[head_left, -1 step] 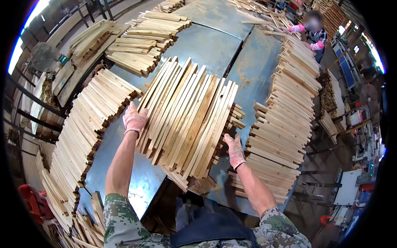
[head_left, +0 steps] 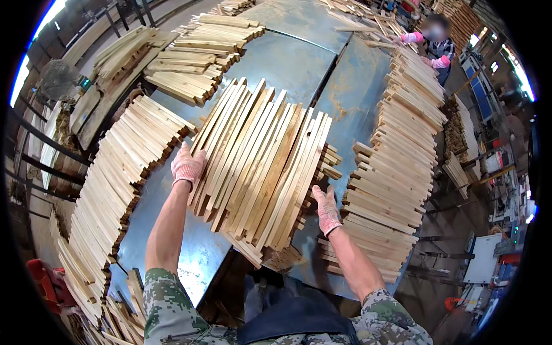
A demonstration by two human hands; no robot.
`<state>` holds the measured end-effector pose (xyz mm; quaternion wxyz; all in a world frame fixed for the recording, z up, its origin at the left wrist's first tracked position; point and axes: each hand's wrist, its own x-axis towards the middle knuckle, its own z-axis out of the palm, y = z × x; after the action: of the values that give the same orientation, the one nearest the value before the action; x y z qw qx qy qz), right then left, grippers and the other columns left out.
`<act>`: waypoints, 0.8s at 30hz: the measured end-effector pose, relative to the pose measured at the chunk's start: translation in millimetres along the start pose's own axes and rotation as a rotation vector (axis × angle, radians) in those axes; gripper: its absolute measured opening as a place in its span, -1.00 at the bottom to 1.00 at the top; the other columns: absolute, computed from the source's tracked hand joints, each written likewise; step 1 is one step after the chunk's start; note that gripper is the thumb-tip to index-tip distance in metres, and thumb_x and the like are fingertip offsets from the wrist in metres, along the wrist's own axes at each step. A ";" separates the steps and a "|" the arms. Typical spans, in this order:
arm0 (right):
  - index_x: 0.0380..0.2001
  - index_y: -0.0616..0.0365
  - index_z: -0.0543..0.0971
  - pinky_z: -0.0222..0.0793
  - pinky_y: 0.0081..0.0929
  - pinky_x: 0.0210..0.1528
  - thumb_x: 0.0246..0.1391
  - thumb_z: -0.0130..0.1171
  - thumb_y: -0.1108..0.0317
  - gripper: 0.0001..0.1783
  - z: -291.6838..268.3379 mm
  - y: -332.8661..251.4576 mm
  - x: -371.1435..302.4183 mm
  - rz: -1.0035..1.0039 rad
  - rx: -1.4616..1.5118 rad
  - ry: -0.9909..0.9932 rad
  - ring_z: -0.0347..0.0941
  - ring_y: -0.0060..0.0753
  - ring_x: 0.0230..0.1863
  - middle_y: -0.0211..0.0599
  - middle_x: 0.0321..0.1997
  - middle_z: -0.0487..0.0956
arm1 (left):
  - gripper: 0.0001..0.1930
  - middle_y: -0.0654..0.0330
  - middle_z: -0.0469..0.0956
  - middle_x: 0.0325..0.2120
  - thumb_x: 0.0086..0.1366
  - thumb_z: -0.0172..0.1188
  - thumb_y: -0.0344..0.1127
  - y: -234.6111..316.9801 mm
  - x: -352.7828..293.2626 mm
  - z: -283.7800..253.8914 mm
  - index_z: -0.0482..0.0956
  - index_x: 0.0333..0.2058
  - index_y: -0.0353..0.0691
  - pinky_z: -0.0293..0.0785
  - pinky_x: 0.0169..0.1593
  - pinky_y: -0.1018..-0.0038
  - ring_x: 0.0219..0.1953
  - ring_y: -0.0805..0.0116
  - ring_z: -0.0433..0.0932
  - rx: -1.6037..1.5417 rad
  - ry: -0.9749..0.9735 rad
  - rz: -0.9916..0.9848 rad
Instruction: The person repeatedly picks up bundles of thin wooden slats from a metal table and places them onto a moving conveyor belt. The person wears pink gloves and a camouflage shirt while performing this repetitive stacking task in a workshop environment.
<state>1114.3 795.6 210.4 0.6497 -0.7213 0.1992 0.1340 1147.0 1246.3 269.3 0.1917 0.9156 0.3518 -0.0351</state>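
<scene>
A pile of wooden strips (head_left: 270, 149) lies in the middle of the metal table, its top strips slanting from lower left to upper right. My left hand (head_left: 188, 165), in a pinkish-white knit glove, rests against the pile's left side with fingers stretched and thumb apart. On the other side, my right hand (head_left: 326, 210), gloved alike, has its fingers extended beside the pile's right edge; whether it touches the wood I cannot tell. Neither hand is wrapped round a strip. Shorter strip ends (head_left: 329, 161) stick out from under the pile on the right.
Long rows of strips line the table's left (head_left: 115, 178) and right (head_left: 391, 172) sides. More stacked strips (head_left: 195, 63) lie at the far left. A person (head_left: 438, 49) in pink sleeves stands at the far right. A gap (head_left: 328, 75) runs between the metal tabletops (head_left: 287, 63).
</scene>
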 end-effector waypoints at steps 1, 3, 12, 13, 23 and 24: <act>0.64 0.28 -0.14 0.16 -0.16 0.51 0.30 0.30 -0.18 0.21 5.1 1.7 2.4 -0.002 0.000 0.031 0.15 -0.11 0.60 0.08 0.66 0.12 | -0.06 -0.11 0.31 0.48 0.36 0.15 0.32 -0.7 12.2 5.3 0.24 0.52 -0.19 0.19 0.52 0.12 0.49 -0.05 0.30 0.000 -0.049 -0.039; 0.62 0.38 -0.13 -0.06 -0.30 0.64 0.33 0.31 -0.13 0.19 13.4 5.9 6.8 -0.006 0.001 0.094 0.03 -0.14 0.66 0.14 0.69 0.04 | -0.13 -0.13 0.41 0.39 0.38 0.10 0.37 -1.5 26.8 16.5 0.36 0.46 -0.11 0.29 0.46 0.12 0.42 -0.04 0.40 0.050 -0.014 -0.019; 0.61 0.43 -0.13 0.01 -0.34 0.60 0.35 0.18 -0.30 0.23 16.9 11.6 10.9 -0.034 -0.092 0.131 0.11 -0.12 0.63 0.20 0.65 0.13 | -0.36 -0.30 0.70 -0.15 0.35 0.29 0.22 10.5 -8.2 10.6 0.67 -0.08 -0.40 0.57 0.07 0.08 -0.04 -0.24 0.68 -0.147 -0.097 0.227; 0.60 0.45 -0.12 0.01 -0.33 0.60 0.36 0.16 -0.31 0.22 12.2 11.2 7.3 -0.051 -0.086 0.084 0.11 -0.13 0.63 0.18 0.65 0.13 | -0.37 -0.28 0.71 -0.18 0.33 0.33 0.21 6.3 -24.7 10.3 0.67 -0.09 -0.39 0.58 0.05 0.10 -0.07 -0.19 0.70 -0.210 -0.185 0.206; 0.43 0.18 0.46 0.34 -0.31 0.38 0.44 0.15 -0.16 -0.26 -44.2 -22.8 26.2 0.161 0.033 -0.241 0.43 -0.39 0.33 -0.33 0.33 0.56 | -0.18 -0.30 0.15 0.51 0.45 0.08 0.31 -31.9 -41.3 36.9 0.41 0.42 -0.22 -0.26 0.60 -0.11 0.58 -0.32 -0.03 0.065 -0.069 0.430; 0.41 0.19 0.47 0.35 -0.31 0.37 0.42 0.17 -0.20 -0.22 -43.3 -27.4 32.2 0.124 -0.040 -0.255 0.44 -0.37 0.32 -0.31 0.33 0.57 | -0.12 -0.34 -0.01 0.56 0.50 -0.06 0.34 -30.2 -34.3 41.3 0.19 0.54 -0.20 -0.40 0.62 -0.10 0.62 -0.34 -0.17 0.035 -0.148 0.401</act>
<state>1152.6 751.2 225.3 0.6457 -0.6976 0.1566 0.2683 1104.3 1229.6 228.1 0.2044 0.9653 0.1466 -0.0695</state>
